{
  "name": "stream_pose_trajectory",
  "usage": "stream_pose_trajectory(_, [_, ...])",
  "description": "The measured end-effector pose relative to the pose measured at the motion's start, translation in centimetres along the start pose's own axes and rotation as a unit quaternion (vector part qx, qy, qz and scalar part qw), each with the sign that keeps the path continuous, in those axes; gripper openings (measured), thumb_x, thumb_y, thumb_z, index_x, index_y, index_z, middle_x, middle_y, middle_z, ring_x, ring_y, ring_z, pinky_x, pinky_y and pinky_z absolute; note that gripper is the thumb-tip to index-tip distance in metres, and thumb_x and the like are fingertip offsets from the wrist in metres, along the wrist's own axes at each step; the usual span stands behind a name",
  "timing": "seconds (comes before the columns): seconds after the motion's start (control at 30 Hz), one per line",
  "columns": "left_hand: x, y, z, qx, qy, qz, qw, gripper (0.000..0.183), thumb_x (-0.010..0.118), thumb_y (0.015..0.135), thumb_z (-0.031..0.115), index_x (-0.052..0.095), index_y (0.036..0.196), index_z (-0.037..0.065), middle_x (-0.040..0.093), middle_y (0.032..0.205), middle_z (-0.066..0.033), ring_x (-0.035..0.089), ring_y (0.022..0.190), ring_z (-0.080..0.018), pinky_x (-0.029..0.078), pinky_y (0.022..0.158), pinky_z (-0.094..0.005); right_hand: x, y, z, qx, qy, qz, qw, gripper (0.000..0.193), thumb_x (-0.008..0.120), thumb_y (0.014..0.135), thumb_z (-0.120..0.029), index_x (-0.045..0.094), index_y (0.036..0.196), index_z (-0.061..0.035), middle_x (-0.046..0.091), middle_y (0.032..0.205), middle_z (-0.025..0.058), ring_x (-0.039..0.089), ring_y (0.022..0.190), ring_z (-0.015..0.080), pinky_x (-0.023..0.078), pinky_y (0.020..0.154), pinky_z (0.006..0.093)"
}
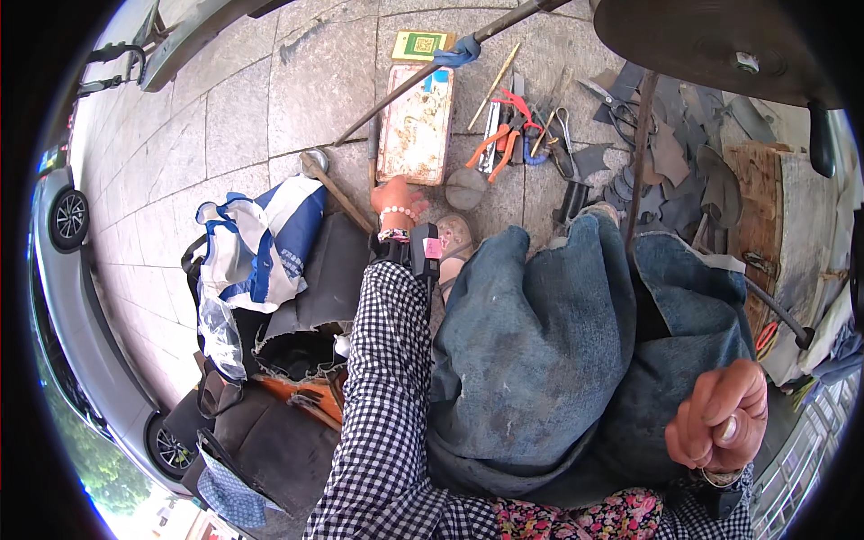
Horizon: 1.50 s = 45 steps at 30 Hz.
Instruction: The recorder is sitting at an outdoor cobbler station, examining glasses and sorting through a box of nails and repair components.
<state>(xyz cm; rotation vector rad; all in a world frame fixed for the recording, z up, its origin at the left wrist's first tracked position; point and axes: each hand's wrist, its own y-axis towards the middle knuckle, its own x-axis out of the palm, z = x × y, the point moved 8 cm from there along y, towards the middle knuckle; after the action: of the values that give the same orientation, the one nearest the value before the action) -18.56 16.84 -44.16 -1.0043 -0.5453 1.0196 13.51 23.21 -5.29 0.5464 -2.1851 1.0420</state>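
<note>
A: Where is the left hand (396,200)?

B: Stretched out low over the stone pavement (270,108), at the end of a checked sleeve (382,360); a bead bracelet and a dark strap sit at the wrist; the fingers point down toward the ground near the handle of a hammer (335,191), and I cannot tell whether they grip anything, since the back of the hand hides them.

A: What lies about it?

B: A worn rectangular tray (415,126) just beyond the hand; a round grey disc (465,188) beside it to the right; orange-handled pliers (493,146) further right among other small tools; scissors (601,97) and dark leather scraps (670,153) well off to the right; a blue and white bag (261,243) to the left.

A: And the right hand (720,416)?

B: Raised near the right knee, over denim trousers (540,360); its fingers curl into a loose fist; whether something thin is pinched in it I cannot tell.

A: Anything else?

B: 1 long rod (405,85) slants across the tray; a grey car (63,270) stands at the left edge.
</note>
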Motion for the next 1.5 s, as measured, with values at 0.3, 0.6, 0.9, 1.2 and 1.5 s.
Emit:
stream_pose_trajectory(0.3, [-4.0,3.1,2.9,0.252,0.081,0.233,0.936,0.039,0.053,0.075,0.017,0.043,0.108,0.0,0.052,0.095,-0.0172,0.057,0.073,-0.0293,0.05,0.049,-0.0449,-0.2,-0.1,0.1,-0.011,-0.005,0.008,1.0,0.015,0.053,0.078,0.003,0.05,0.091,0.0104,0.051,0.069,0.0189,0.05,0.05,0.0184,0.038,0.042,0.0299])
stream_pose_trajectory(0.6, [-1.1,2.7,2.2,0.163,0.031,0.081,0.983,0.023,0.05,0.08,0.014,0.051,0.097,-0.002,0.057,0.087,-0.0129,0.058,0.066,-0.0238,0.053,0.05,-0.0366,0.6,0.7,0.0,-0.016,-0.04,-0.021,0.999,0.012,0.05,0.081,0.001,0.042,0.088,0.0079,0.049,0.066,0.0199,0.047,0.045,0.0199,0.037,0.037,0.0296])
stream_pose_trajectory(0.9, [-0.3,-2.3,5.9,0.372,0.386,0.255,0.805,0.058,0.068,0.065,0.022,0.045,0.115,0.004,0.04,0.12,-0.0227,0.045,0.104,-0.0368,0.037,0.085,-0.0447,1.0,2.1,0.6,0.017,-0.012,-0.016,1.0,0.016,0.052,0.08,0.002,0.048,0.092,0.0109,0.052,0.07,0.0205,0.049,0.049,0.0172,0.039,0.042,0.0306])
stream_pose_trajectory(1.2, [5.8,-5.6,6.8,0.424,0.656,0.076,0.619,0.076,0.075,0.054,0.038,0.044,0.12,0.02,0.026,0.133,-0.0139,0.023,0.122,-0.0406,0.03,0.094,-0.0459,1.6,1.4,-0.1,-0.008,-0.021,-0.047,0.999,0.016,0.052,0.08,0.002,0.048,0.092,0.0105,0.052,0.068,0.0203,0.049,0.049,0.0172,0.039,0.042,0.0306])
stream_pose_trajectory(1.5, [2.0,-1.8,9.6,0.37,0.535,0.135,0.748,0.028,0.057,0.068,0.026,0.062,0.082,0.003,0.057,0.088,-0.0239,0.054,0.088,-0.0376,0.044,0.077,-0.041,0.5,1.5,0.4,0.008,-0.014,0.004,1.0,0.013,0.053,0.079,0.001,0.05,0.089,0.0091,0.052,0.067,0.0193,0.049,0.047,0.0172,0.038,0.04,0.0302])
